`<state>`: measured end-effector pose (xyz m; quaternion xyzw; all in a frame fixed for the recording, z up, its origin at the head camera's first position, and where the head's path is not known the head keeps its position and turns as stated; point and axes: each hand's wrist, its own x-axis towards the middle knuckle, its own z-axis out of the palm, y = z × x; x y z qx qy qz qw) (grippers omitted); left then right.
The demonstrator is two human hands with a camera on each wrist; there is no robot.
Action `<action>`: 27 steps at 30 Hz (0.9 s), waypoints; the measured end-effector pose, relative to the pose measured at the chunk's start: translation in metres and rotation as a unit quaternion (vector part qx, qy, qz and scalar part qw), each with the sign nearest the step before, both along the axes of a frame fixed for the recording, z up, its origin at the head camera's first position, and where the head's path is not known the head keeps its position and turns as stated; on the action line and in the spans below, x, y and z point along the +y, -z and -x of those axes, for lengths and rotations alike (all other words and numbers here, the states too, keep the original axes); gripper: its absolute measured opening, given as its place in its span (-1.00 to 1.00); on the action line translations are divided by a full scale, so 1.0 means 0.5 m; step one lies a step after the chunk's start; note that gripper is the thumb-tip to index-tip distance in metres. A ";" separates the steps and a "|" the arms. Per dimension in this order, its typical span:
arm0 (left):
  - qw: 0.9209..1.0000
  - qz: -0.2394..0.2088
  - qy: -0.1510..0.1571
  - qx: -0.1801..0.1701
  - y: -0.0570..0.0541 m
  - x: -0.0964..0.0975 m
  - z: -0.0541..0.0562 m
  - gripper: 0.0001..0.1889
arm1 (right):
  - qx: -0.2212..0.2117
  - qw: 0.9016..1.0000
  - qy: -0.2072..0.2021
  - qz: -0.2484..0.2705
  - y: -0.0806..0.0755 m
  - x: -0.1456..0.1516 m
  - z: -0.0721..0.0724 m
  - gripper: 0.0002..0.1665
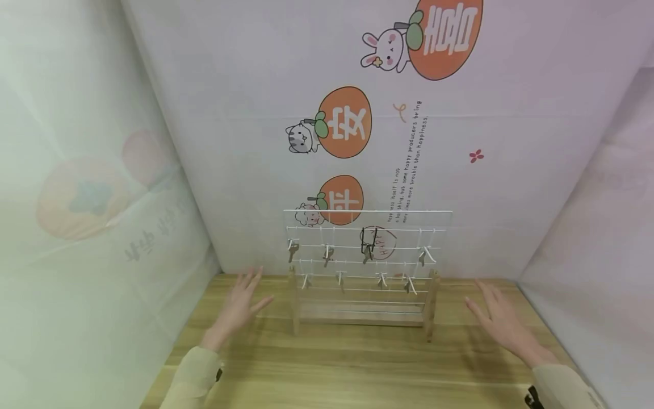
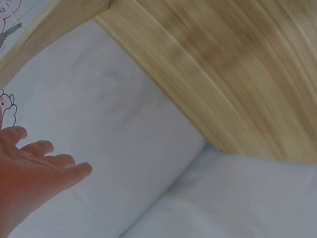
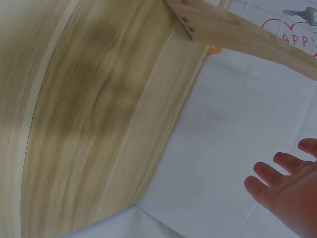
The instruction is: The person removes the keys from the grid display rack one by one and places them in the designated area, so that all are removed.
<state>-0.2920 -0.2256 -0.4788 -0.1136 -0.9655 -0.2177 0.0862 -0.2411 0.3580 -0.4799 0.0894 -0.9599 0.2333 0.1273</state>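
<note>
A white wire grid rack [image 1: 368, 211] stands upright in a wooden frame, with its right wooden post [image 1: 431, 307] near my right side. Keys hang on it in two rows, among them a key [image 1: 293, 251] at upper left and another key [image 1: 368, 255] by a black hook [image 1: 369, 238]. My left hand [image 1: 239, 305] is held left of the rack, fingers spread, touching nothing I can make out. To the rack's right, my right hand [image 1: 504, 326] is likewise extended and holds nothing. Both wrist views show a hand with relaxed fingers, apart from the rack.
The rack rests on a wooden table [image 1: 337, 369]. White cloth walls rise at the back [image 1: 245, 170], the left [image 1: 76, 295] and the right [image 1: 592, 238], close beside each forearm. Printed orange fruits and cartoon animals decorate the back wall.
</note>
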 end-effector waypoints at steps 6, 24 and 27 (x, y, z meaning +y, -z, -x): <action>0.998 -0.067 0.020 0.000 0.009 0.019 0.010 -0.17 | 0.019 0.998 0.003 0.054 -0.010 -0.014 -0.007 -0.22; 0.978 -0.207 0.035 0.014 0.036 0.070 0.027 -0.33 | 0.084 0.984 -0.014 0.154 -0.038 -0.071 -0.024 -0.53; 0.971 -0.237 0.034 -0.008 0.038 0.078 0.030 -0.34 | 0.089 0.983 -0.020 0.161 -0.038 -0.081 -0.023 -0.53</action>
